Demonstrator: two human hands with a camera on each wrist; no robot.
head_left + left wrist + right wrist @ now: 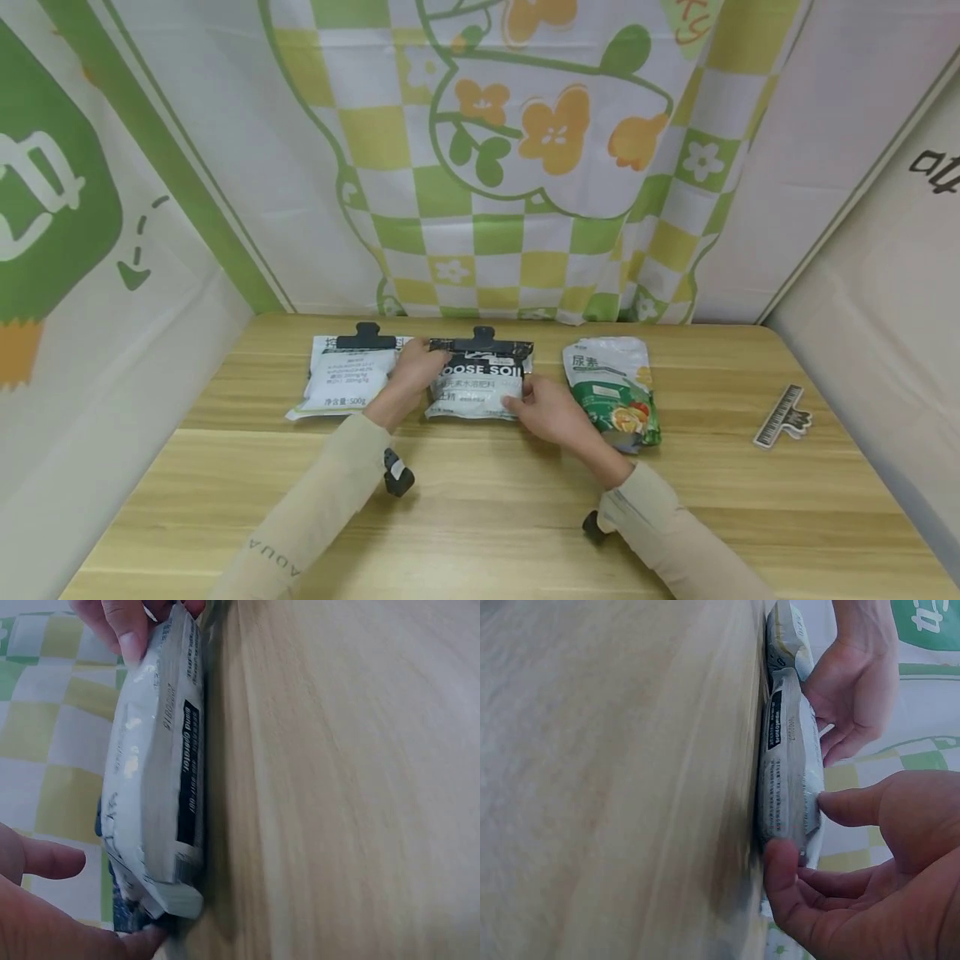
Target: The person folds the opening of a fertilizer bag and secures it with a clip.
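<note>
Fingers of the right hand point(551, 408) pinch the black-and-white bag point(480, 400) at its lower right side, thumb in front, likely to steady it. Left hand point(415, 367) sits at its upper left corner, thumb off the bag, fingers relaxed; contact hard to tell. Black clip point(483, 337) spans the top edge, presumably keeping it closed. Bag rests on worktop point(480, 517) between white bag point(348, 379) and green pouch point(596, 402), seemingly lined up.

Black and white bag point(477, 385), green-checked curtain point(495, 235)
</note>
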